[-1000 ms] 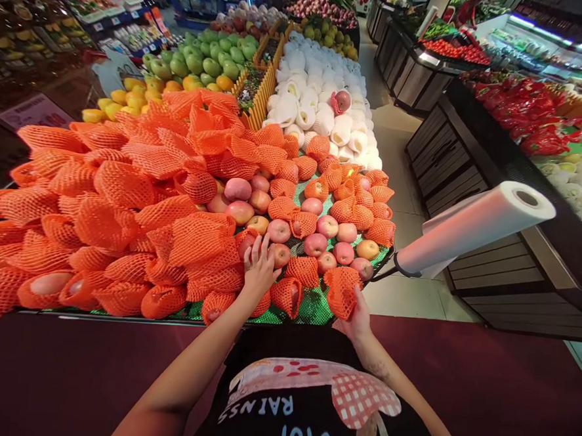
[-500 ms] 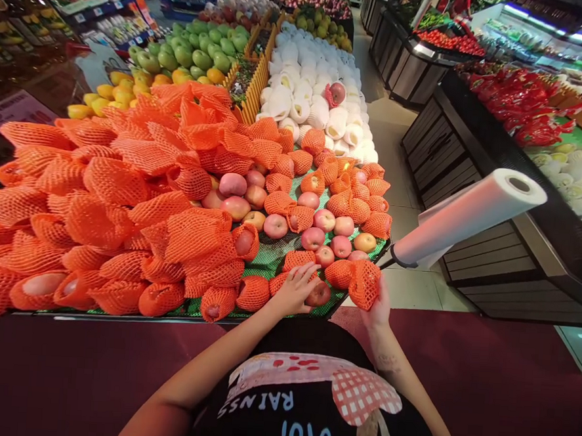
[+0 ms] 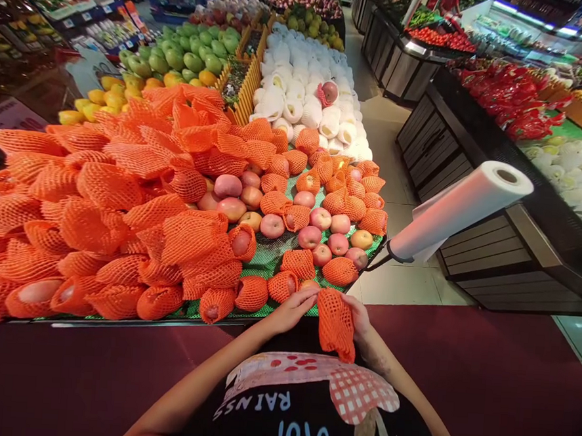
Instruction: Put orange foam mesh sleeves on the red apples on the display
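Right hand [image 3: 360,319] grips an orange net [image 3: 336,326] at the front of a fruit stand [image 3: 117,324]

The net is at the stand's near right corner, just in front of the wearer's black shirt [image 3: 304,403]. Its long axis runs nearly straight up and down the view, leaning slightly right at the bottom. The upper end faces the stand; the limp, narrower lower end points towards the shirt. The right hand is partly closed around the net's right side. On the other side, the left hand [image 3: 291,311] has bent fingers, their tips at the net's upper left edge. A sliver of apple [image 3: 309,285] shows just past these fingers, which hide the rest; whether they hold it, I cannot tell.

Beyond the hands, bare apples [image 3: 309,237] and netted fruit [image 3: 298,263] sit on a green mat [image 3: 263,259]. A large orange heap [image 3: 100,186] covers the left side. White-wrapped fruit [image 3: 303,87] lies farther back. At right, a roll of clear bags [image 3: 461,212] juts out diagonally over the aisle, well apart from the net.
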`<move>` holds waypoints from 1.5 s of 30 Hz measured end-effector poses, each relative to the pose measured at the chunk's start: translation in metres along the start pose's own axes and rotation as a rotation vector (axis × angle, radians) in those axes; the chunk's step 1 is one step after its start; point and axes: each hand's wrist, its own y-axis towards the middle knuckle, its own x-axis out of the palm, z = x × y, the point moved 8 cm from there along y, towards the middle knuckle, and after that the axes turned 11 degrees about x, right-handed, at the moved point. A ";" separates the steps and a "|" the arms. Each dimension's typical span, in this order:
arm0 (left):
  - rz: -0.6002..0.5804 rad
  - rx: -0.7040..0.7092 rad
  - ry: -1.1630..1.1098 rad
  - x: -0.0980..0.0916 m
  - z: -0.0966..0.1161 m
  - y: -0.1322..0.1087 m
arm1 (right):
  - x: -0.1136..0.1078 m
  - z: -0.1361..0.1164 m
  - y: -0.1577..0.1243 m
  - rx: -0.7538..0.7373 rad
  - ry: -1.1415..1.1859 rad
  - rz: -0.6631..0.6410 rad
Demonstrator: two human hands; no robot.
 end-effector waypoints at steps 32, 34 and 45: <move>-0.081 -0.547 1.032 -0.030 -0.033 -0.012 | -0.029 0.013 0.069 -0.199 -0.562 0.352; -0.046 -0.520 0.986 -0.032 -0.035 -0.011 | -0.024 0.013 0.069 -0.200 -0.527 0.299; 0.339 -0.100 0.395 -0.029 -0.010 -0.013 | 0.006 -0.014 0.034 -0.239 -0.124 0.141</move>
